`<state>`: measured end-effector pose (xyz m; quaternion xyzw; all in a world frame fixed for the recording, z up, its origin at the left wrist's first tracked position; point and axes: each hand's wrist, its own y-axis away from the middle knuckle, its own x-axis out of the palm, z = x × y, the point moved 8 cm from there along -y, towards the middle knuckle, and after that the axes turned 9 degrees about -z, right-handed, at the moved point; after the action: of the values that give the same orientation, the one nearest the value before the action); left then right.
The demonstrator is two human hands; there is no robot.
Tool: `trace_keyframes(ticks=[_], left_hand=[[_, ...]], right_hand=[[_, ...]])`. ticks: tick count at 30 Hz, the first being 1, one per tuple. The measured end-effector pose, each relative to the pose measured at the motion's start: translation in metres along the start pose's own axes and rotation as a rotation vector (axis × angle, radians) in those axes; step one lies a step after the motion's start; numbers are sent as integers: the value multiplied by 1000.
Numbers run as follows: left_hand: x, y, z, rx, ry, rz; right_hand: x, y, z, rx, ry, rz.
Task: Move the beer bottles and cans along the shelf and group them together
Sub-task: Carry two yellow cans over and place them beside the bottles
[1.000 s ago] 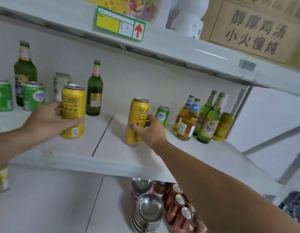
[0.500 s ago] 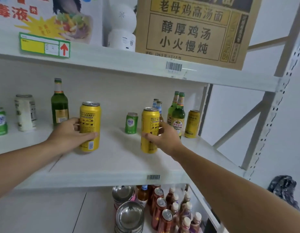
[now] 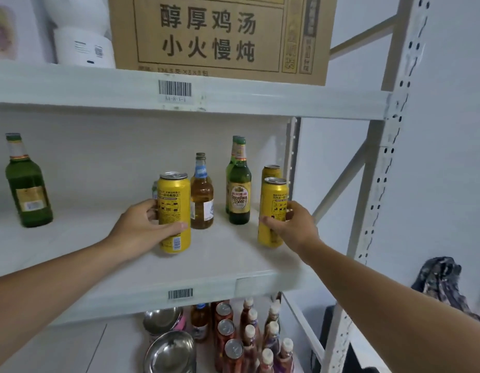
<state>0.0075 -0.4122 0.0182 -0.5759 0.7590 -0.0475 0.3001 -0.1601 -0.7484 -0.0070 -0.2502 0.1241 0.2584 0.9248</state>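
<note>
My left hand [image 3: 142, 227] grips a tall yellow can [image 3: 174, 208] standing on the white middle shelf [image 3: 222, 262], just left of an amber bottle [image 3: 202, 200]. My right hand [image 3: 295, 224] holds a second yellow can [image 3: 273, 208] at the shelf's right end. Between the two cans stand green beer bottles [image 3: 239, 189], one behind the other. Another gold can [image 3: 271, 171] sits behind the right can. A small green can is mostly hidden behind the left yellow can. One lone green bottle [image 3: 26, 184] stands far left.
A cardboard box [image 3: 220, 36] and a white device [image 3: 82, 47] sit on the upper shelf. Below are steel bowls [image 3: 168, 354] and several sauce bottles [image 3: 249, 343]. The perforated upright post [image 3: 378, 184] bounds the right end. A dark cloth [image 3: 446, 286] lies at the right.
Both hands have carried their yellow cans rightward along the shelf, up to the group of bottles at the right end. The view has swung right, so the left cans are out of frame.
</note>
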Motion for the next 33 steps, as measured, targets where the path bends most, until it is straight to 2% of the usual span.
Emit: trace_keyframes(ticks=[8,15,33], left_hand=[[57,-11,-9,-2,61,81],[97,-28,-11,9,136,179],[133,-34,-24,-9,177,109]], right_hand=[[-40,-6,-32,126,-10,-105],[-53,-12,-23,107,62,-117],[14,-98,-31,81,17,40]])
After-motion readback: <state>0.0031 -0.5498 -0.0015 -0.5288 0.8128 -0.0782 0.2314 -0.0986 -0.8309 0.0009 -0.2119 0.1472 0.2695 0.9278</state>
